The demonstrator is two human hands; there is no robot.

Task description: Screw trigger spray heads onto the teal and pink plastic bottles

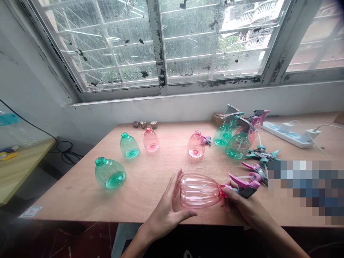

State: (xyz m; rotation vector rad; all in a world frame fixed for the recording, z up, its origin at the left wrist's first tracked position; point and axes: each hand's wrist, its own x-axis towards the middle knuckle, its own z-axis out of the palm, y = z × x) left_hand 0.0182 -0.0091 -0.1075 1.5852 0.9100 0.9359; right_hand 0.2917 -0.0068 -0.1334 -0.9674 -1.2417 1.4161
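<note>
A pink see-through spray bottle point(199, 190) lies on its side above the near edge of the wooden table point(150, 186). My left hand point(166, 209) cups the bottle's base, thumb underneath and fingers curved round it. My right hand point(242, 206) is closed on the bottle's neck, where a pink and grey trigger sprayer head point(243, 186) sits. The sprayer's nozzle points right.
Open bottles without sprayers lie on the table: green ones point(110, 173) point(129, 146) at left, pink ones point(151, 140) point(196, 144) in the middle. Assembled green spray bottles point(238, 143) and loose sprayer heads point(259, 154) stand right. A power strip point(285, 132) lies far right.
</note>
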